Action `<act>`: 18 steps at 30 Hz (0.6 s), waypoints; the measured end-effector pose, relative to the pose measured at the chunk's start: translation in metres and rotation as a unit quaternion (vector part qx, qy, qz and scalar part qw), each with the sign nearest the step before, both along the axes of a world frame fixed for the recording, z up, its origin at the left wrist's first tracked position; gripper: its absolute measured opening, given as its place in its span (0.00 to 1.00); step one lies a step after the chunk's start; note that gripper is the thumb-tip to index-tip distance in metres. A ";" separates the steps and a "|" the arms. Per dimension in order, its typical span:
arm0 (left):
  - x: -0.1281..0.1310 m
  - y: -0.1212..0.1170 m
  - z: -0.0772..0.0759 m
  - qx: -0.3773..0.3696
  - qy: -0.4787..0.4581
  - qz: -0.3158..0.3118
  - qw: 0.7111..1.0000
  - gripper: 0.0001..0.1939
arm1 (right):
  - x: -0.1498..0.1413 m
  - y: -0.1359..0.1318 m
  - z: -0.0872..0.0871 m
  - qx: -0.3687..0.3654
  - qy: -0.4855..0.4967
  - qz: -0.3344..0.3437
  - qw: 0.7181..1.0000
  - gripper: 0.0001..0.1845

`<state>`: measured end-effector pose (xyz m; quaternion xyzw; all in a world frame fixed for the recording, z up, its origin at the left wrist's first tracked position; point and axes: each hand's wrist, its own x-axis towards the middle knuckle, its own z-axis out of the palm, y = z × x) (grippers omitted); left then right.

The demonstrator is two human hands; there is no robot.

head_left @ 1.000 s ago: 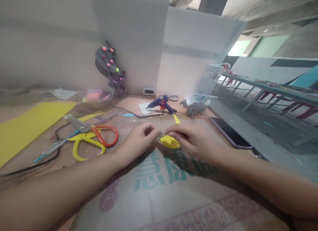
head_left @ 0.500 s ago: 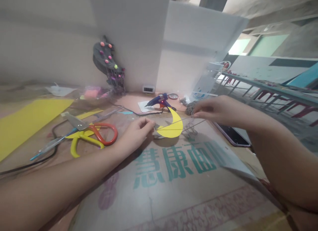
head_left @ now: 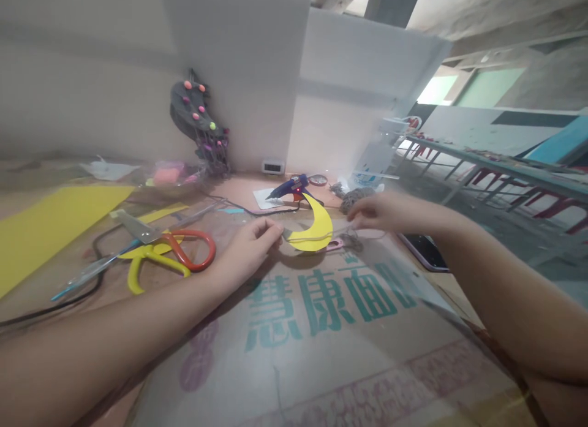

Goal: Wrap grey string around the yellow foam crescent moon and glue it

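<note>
A yellow paper crescent is held by its lower left tip between the thumb and fingers of my left hand. That tip is wrapped in grey yarn, which runs slackly across the crescent towards the right. My right hand is off to the right with its fingertips pinched on the yarn. Beyond it lies a grey yarn ball, partly hidden by my fingers. A small pink-edged object shows behind the crescent, its kind unclear.
Scissors with red and yellow handles lie left, near a yellow sheet. A blue glue gun stands behind the crescent, its cord trailing left. A phone lies under my right forearm. A decorated grey crescent leans against the wall.
My right hand has moved away from the crescent to the right, drawing the yarn out. The yarn was taut half a second ago and now sags. My left hand keeps hold of the tip.
</note>
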<state>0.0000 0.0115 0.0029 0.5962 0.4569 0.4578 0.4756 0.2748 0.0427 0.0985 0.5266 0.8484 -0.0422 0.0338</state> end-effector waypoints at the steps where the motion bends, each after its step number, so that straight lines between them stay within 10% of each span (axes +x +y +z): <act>1: 0.000 -0.001 0.001 -0.009 0.002 -0.001 1.000 0.12 | -0.004 0.002 -0.008 -0.016 -0.013 0.009 1.000 0.16; 6: -0.001 -0.001 0.001 -0.025 0.004 -0.002 1.000 0.13 | -0.023 -0.001 -0.034 -0.032 -0.027 0.044 0.998 0.13; 18: 0.000 0.000 -0.003 -0.020 -0.043 -0.016 0.999 0.13 | -0.023 -0.002 -0.019 0.005 0.027 0.047 0.999 0.13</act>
